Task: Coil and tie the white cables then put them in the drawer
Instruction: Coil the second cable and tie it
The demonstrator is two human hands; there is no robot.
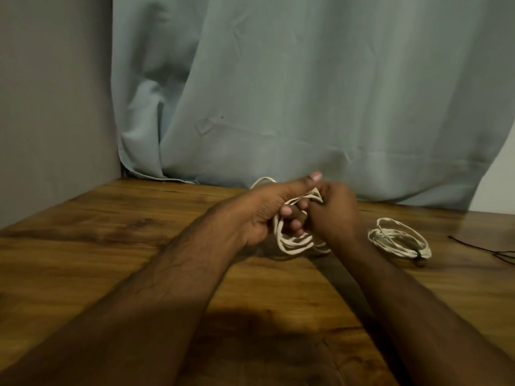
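Both my hands meet over the middle of the wooden table (111, 246). My left hand (262, 210) grips a bundle of loops of a white cable (292, 242), with the thumb stretched out on top. My right hand (334, 215) pinches the same cable at the top of the loops. The loops hang down between the hands onto the table. One loop of the cable (263, 180) sticks out behind my left hand. A second white cable (398, 236) lies coiled flat on the table to the right, bound by a dark tie at its near right edge. No drawer is in view.
A thin black cord (479, 247) lies on the table at the far right edge. A pale blue-grey curtain (306, 93) hangs behind the table down to its back edge. A grey wall (55, 107) stands at the left.
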